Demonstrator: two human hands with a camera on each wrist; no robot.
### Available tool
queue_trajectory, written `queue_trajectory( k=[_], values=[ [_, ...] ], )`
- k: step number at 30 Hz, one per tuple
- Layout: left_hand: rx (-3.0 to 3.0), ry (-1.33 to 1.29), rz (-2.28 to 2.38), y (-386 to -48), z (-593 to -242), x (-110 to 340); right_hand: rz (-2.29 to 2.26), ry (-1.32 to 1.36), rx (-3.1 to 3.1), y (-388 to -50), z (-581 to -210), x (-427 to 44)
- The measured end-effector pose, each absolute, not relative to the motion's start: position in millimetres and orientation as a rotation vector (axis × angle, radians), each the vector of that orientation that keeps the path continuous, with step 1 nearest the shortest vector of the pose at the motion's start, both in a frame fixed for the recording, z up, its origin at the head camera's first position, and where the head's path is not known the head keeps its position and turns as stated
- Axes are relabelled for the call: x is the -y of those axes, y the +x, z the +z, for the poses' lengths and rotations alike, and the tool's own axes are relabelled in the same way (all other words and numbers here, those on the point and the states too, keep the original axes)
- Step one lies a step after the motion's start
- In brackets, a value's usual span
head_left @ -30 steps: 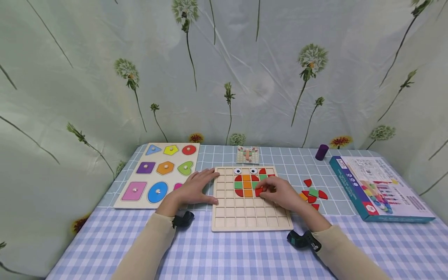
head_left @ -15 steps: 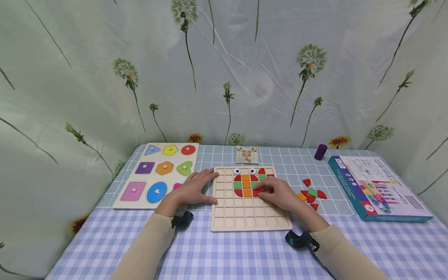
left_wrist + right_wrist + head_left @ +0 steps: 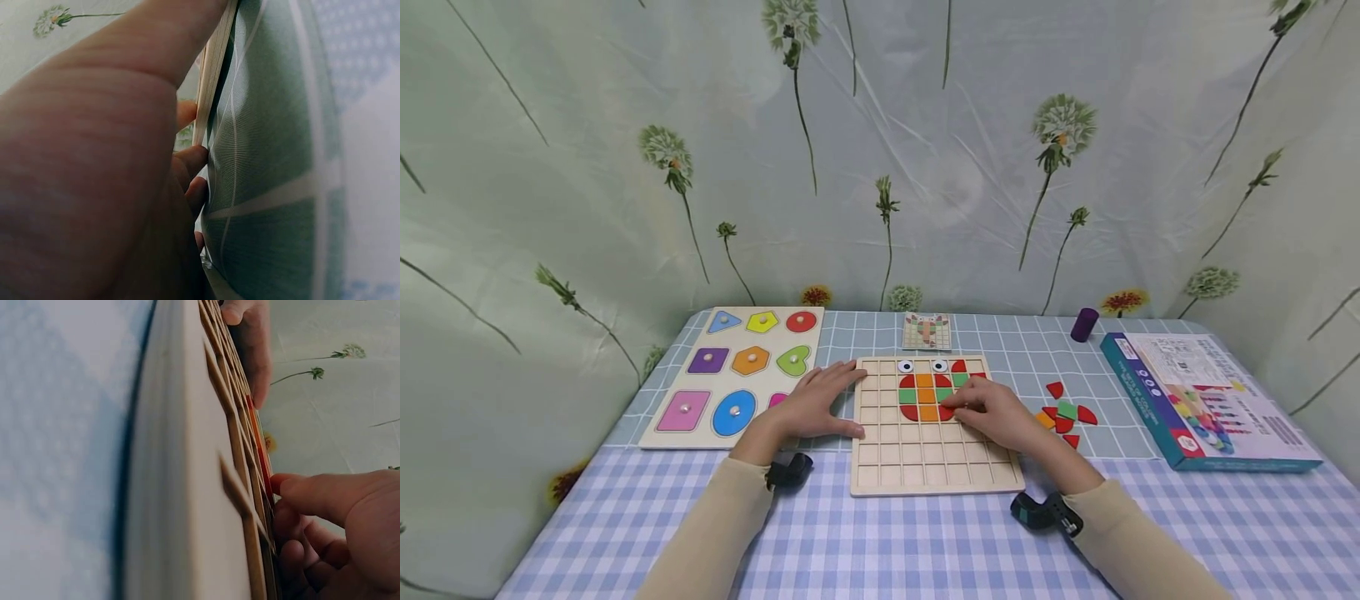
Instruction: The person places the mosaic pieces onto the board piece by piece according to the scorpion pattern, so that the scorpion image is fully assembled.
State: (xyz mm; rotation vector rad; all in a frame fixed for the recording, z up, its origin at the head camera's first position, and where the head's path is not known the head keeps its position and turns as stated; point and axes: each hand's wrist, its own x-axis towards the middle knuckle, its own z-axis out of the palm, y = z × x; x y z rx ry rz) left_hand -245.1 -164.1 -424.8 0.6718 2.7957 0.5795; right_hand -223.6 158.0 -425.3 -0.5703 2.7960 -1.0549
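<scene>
At the left edge of a wooden grid board rests my left hand, thumb and fingers spread; in the left wrist view its fingers touch the board's side. Over the board, my right hand has thumb and fingertips together at a red quarter-circle piece in the lower right of the coloured pattern. The right wrist view shows red at the thumb tip, close to the grid. Orange squares, green pieces, red pieces and two eye pieces fill nearby cells. The curled right fingers partly hide the pattern's right side.
Loose red, green and orange pieces lie right of the board. A pattern card is behind it. Left stands a knobbed shape puzzle. A box and a purple cylinder are at the right.
The red quarter-circle piece has come down flatter into its cell, and my right fingertips have shifted slightly with it. My left hand stays at the board's edge.
</scene>
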Motion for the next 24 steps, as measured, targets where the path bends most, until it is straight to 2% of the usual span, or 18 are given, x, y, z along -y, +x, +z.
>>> queue_trajectory(
  k=[13,24],
  values=[
    [-2.805,0.708,0.590,-244.3,-424.0,164.7,-1.115,-0.440,-2.671,-226.6,-405.6,-168.9],
    [-2.802,0.693,0.558,-245.2,-425.1,164.4,-1.087,-0.232,-2.827,-238.6,-397.6,-197.2]
  ],
)
